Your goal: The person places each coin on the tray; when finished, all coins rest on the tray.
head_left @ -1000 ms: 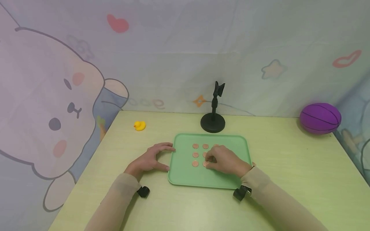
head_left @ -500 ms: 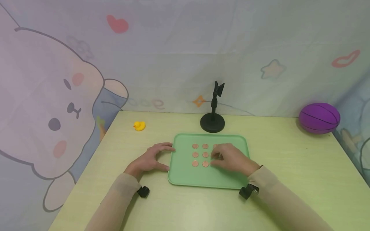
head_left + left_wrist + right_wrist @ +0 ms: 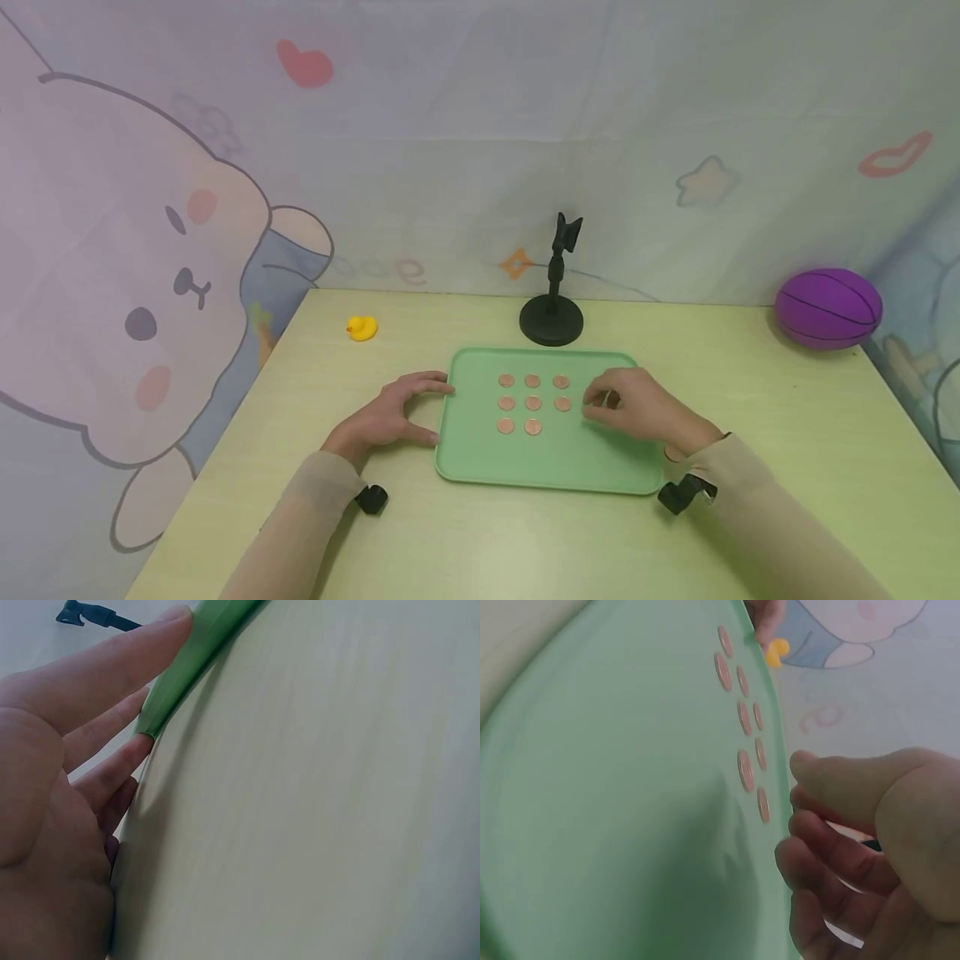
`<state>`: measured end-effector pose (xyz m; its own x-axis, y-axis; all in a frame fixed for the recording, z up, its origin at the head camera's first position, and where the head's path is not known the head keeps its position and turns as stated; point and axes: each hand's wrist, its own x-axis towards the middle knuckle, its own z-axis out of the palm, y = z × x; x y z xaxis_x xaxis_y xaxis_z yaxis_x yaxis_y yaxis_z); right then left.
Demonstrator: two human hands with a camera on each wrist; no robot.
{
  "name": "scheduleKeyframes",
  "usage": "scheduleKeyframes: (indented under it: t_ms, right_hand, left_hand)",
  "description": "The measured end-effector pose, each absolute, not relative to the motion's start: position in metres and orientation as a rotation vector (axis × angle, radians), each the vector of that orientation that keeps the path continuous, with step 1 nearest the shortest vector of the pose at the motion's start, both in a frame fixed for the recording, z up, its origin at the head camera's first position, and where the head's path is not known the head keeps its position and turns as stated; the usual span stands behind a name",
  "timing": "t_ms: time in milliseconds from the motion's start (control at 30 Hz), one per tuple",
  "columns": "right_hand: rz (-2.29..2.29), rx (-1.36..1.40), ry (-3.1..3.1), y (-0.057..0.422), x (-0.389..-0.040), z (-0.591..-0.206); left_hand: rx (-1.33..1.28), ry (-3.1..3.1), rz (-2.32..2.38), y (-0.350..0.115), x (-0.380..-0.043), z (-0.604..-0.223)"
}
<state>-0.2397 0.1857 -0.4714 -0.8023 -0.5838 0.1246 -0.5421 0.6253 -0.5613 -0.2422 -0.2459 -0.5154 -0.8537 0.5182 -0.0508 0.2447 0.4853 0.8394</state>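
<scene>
Several copper-coloured coins (image 3: pixel 532 403) lie flat in neat rows on a light green tray (image 3: pixel 480 467); the two farther rows hold three each, the nearest row two. My left hand (image 3: pixel 387 413) rests at the tray's left rim, thumb and fingers spread. In the left wrist view, the fingertips of that hand (image 3: pixel 82 727) touch the green rim. Over the right part of the tray hovers my right hand (image 3: pixel 637 406), just right of the coins. Seen from the right wrist, its fingers curl loosely, with nothing visible between thumb and fingers.
Another coin (image 3: pixel 673 453) lies on the table right of the tray, partly behind the right wrist. Behind the tray stands a black stand (image 3: pixel 552 318) with a round base. A yellow toy duck (image 3: pixel 363 328) sits back left, a purple ball (image 3: pixel 828 308) back right.
My right hand has moved right, away from the near row, uncovering the right-hand coins of the two farther rows and the coin beside the tray. My left hand has stayed put.
</scene>
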Motion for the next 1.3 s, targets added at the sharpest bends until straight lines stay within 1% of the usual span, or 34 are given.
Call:
scheduleKeyframes:
  t_ms: [367, 700, 967, 1300]
  right_hand:
    - [-0.907, -0.95, 2.768, 0.239, -0.238, -0.479]
    - [-0.957, -0.834, 2.715, 0.273, -0.233, -0.481]
    - [-0.885, -0.87, 2.738, 0.288, -0.234, -0.491]
    - [-0.932, -0.792, 2.61, 0.288, -0.234, -0.491]
  left_hand:
    - [0.644, 2.446, 1.294, -0.245, -0.242, -0.516]
    - [0.658, 2.455, 1.273, -0.245, -0.243, -0.515]
    - [0.657, 2.442, 1.287, -0.245, -0.242, -0.515]
    - [0.65, 2.449, 1.282, -0.245, -0.241, -0.514]
